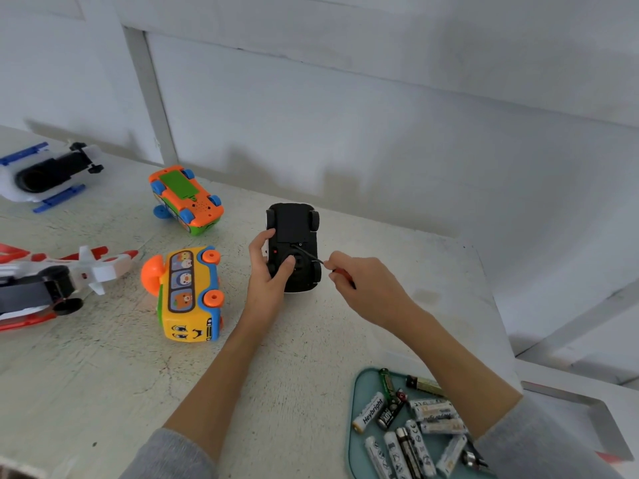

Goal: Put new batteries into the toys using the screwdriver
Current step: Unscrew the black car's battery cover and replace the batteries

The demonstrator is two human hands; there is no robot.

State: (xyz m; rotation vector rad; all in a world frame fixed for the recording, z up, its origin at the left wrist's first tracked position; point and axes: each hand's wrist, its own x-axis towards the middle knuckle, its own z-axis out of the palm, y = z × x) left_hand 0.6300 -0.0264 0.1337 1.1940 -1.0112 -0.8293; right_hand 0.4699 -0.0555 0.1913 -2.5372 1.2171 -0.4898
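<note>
- I see the black toy car point(294, 247) lying upside down on the white table point(103, 375), just above centre, wheels up.
- My left hand point(268, 271) grasps the car's near end from its 9 o'clock side, thumb pressed on the underside.
- My right hand point(359, 281) pinches the screwdriver point(313, 259) at the car's 3 o'clock; its dark shaft slants to a screw near the middle of the underside.
- At 5 o'clock, a teal tray point(356, 402) holds loose batteries point(408, 430).
- At 9 o'clock of the car lies a yellow bus toy point(188, 295); an orange toy car point(186, 198) sits at 10 o'clock, upside down.
</note>
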